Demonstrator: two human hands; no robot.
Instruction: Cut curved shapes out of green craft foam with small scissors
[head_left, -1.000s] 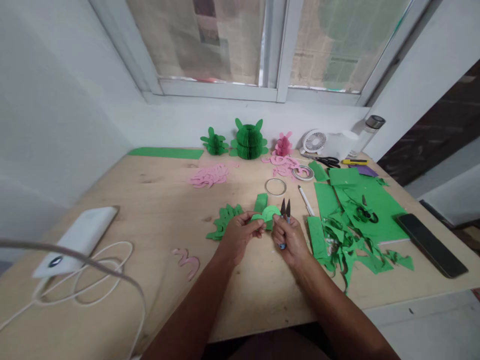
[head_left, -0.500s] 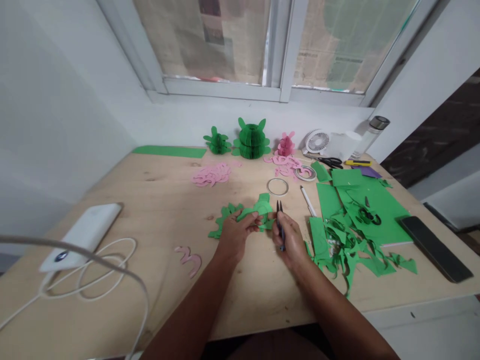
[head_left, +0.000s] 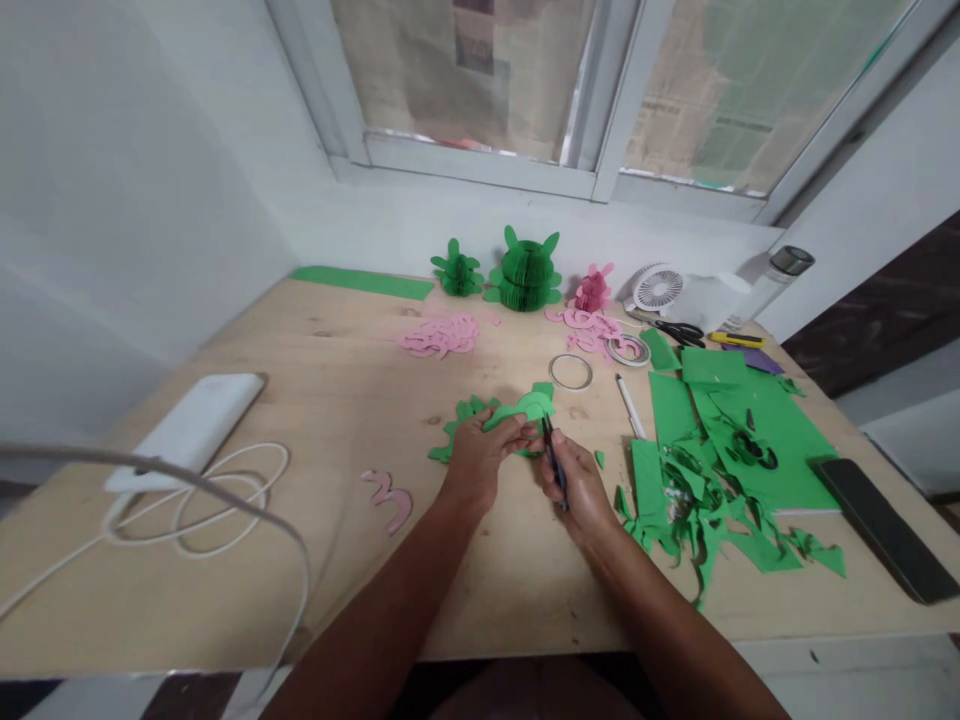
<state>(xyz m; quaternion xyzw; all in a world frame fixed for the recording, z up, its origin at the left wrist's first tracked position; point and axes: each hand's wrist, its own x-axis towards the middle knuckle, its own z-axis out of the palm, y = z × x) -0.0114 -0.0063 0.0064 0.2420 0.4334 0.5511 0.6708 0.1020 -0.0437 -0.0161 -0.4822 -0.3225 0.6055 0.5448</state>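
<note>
My left hand [head_left: 480, 455] pinches a green paper cutout [head_left: 537, 404] over the middle of the table. In my right hand [head_left: 576, 475] is a small dark cutting tool [head_left: 555, 458], its tips at the cutout's lower right edge. Under and left of my left hand lies a scalloped green paper piece [head_left: 448, 432], partly hidden by the fingers. A curly pink paper piece [head_left: 397, 505] rests on the wood nearer the left forearm. A small green scrap [head_left: 599, 459] lies just right of my right hand.
Pink cutouts [head_left: 442, 336], a tape ring [head_left: 571, 372] and a white pen [head_left: 630, 405] lie beyond my hands. Green scraps [head_left: 697, 490] and a black phone [head_left: 885, 525] are at right. Folded green figures [head_left: 528, 275] stand behind. At left are a white power bank [head_left: 191, 425] and cable.
The view has shifted slightly. The tool's tips have moved left and now meet the green cutout's edge. A small green scrap now shows beside my right hand.
</note>
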